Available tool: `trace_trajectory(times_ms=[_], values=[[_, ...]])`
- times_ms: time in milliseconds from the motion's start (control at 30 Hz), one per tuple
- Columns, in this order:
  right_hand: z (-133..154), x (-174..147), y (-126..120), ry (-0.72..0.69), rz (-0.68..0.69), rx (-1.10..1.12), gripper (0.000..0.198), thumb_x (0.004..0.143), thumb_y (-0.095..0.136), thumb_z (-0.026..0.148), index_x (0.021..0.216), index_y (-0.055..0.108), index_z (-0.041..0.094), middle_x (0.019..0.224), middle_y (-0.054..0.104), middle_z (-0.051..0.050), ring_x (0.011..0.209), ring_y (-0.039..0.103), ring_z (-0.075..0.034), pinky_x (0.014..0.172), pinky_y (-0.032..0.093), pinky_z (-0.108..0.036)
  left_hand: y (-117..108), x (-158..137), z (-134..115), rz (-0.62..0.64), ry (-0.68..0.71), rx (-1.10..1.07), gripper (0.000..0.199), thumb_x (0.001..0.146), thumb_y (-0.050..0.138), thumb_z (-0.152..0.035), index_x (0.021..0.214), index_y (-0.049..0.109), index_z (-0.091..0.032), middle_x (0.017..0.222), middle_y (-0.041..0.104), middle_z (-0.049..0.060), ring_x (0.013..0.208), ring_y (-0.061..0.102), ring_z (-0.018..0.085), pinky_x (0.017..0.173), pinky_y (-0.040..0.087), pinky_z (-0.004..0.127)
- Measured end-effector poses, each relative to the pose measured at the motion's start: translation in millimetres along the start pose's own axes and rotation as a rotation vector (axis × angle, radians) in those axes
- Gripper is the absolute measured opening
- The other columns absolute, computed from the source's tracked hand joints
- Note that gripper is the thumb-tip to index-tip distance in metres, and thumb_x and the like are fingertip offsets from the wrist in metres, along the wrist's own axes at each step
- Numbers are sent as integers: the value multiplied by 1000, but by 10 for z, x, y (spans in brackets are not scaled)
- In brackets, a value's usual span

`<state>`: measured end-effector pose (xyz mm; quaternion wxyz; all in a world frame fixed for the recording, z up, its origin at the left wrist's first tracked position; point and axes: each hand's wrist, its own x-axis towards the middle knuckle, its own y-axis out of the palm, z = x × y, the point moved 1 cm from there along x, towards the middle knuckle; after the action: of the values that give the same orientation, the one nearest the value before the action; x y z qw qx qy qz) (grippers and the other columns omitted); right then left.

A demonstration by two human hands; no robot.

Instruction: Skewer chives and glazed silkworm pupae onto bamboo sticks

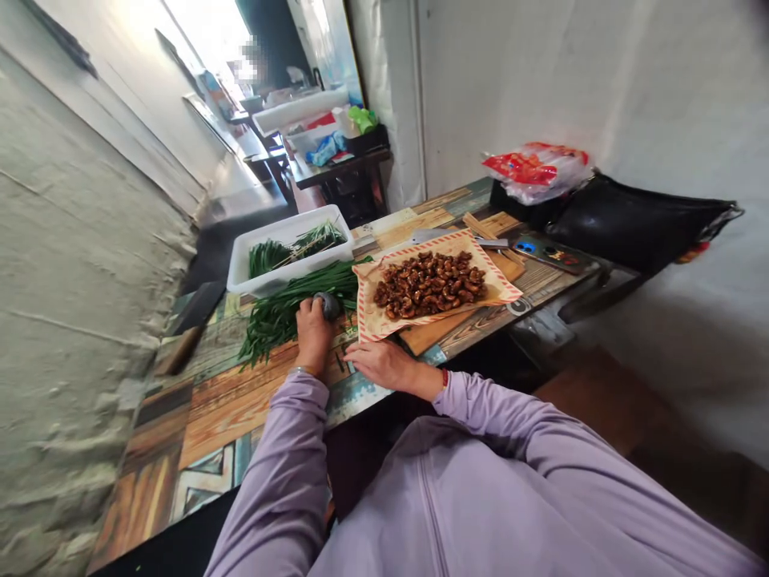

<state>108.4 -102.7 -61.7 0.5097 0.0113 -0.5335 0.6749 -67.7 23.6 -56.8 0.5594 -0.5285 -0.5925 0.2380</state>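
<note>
My left hand (313,332) is closed on a small dark grey rounded thing (328,305), whose kind I cannot make out, beside a pile of long green chives (282,308). Low on the table, my right hand (384,363) lies with its fingers stretched out, close to the near corner of a striped paper sheet (373,322). Glossy brown pieces of food (429,284) are heaped on that sheet, which rests over a wooden board (424,335). Behind the pile, a white tub (239,271) contains more chives (270,256) and thin sticks.
A knife (493,244) and a phone (548,254) lie right of the sheet. Beyond them are a black bag (637,224) and a red-and-clear plastic package (537,170). Another table with containers stands farther back; walls run along both sides.
</note>
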Motion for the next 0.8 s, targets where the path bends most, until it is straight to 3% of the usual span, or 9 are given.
trace_trajectory(times_ms=[233, 300, 433, 500, 567, 700, 800], values=[[63, -360, -228, -23, 35, 119, 22, 100, 50, 20, 105, 71, 16, 102, 74, -7, 96, 69, -16, 88, 54, -27, -283, -542, -27, -46, 74, -97, 52, 86, 57, -25, 135, 52, -9, 150, 36, 24, 141, 37, 37, 116, 34, 53], [70, -403, -239, -25, 37, 117, 22, 100, 50, 19, 104, 71, 17, 100, 74, -7, 93, 69, -16, 85, 54, -26, -394, -750, -87, -114, 30, -131, 49, 87, 57, -27, 134, 54, -12, 148, 40, 22, 140, 38, 36, 116, 34, 53], [74, -434, -182, -10, 15, 36, 21, 99, 53, 24, 95, 73, 18, 90, 74, -7, 83, 69, -17, 76, 53, -26, -466, -1049, -374, -190, -120, -300, 40, 90, 54, -36, 122, 62, -13, 118, 60, 16, 109, 60, 27, 98, 49, 45], [97, -454, -157, -6, -16, 48, 23, 99, 53, 25, 91, 73, 18, 86, 74, -7, 80, 69, -17, 74, 53, -27, -409, -1097, -566, -113, -201, -446, 42, 89, 56, -40, 119, 64, -13, 105, 64, 12, 90, 63, 23, 85, 53, 39], [142, -507, -197, 14, -75, 146, 24, 98, 52, 25, 88, 73, 18, 84, 75, -6, 79, 70, -17, 74, 53, -27, -328, -1072, -753, -17, -278, -606, 45, 87, 58, -43, 119, 63, -12, 99, 67, 11, 85, 64, 21, 79, 53, 36], [120, -774, -652, 258, -247, 428, 25, 98, 51, 29, 90, 73, 21, 74, 74, -1, 65, 68, -13, 66, 54, -24, -212, -871, -1032, 59, -456, -945, 56, 82, 65, -52, 123, 60, -14, 102, 69, 10, 83, 65, 20, 69, 52, 30], [-227, -1077, -1275, 500, -518, 360, 23, 96, 54, 35, 93, 72, 21, 70, 70, 1, 56, 62, -12, 59, 52, -25, -146, -689, -1175, 72, -517, -1179, 53, 78, 67, -55, 113, 63, -15, 102, 69, 8, 81, 64, 18, 71, 52, 29]])
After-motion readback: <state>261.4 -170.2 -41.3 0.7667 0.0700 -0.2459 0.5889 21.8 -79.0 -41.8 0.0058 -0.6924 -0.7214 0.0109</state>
